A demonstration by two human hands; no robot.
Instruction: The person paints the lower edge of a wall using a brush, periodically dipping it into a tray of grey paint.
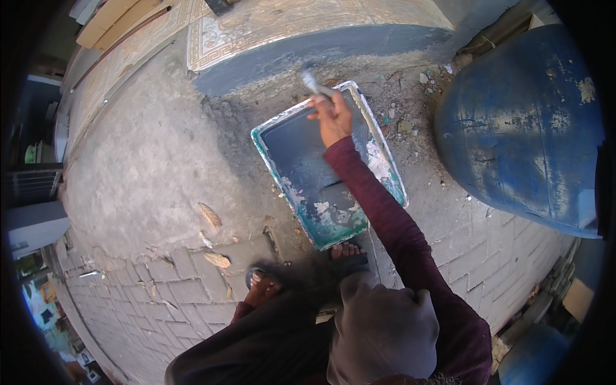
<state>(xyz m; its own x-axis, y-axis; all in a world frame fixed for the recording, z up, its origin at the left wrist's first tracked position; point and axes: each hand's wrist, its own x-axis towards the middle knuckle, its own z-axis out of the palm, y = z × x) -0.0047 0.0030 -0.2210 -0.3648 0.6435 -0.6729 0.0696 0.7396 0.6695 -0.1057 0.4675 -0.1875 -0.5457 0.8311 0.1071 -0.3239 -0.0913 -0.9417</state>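
My right hand (pixel 333 119) is closed around the handle of a paintbrush (pixel 326 90), above the far rim of a rectangular tub. The brush's pale, motion-blurred end points toward the grey-painted side of a step (pixel 276 64). Dark grey covers much of the inside of the tub (pixel 340 236); its rim is whitish, with green walls and crusted pale patches near the close end. Low by my left foot is my left hand (pixel 264 292), partly in shadow. Its fingers are too dark to make out.
A large scuffed blue drum (pixel 520 135) lies to the right. Patterned tiles (pixel 256 32) top the step. Dry leaves (pixel 217 259) are scattered on the paving bricks (pixel 179 308), and rubble (pixel 410 106) gathers between tub and drum. My sandalled feet (pixel 346 250) are close to the tub's near end.
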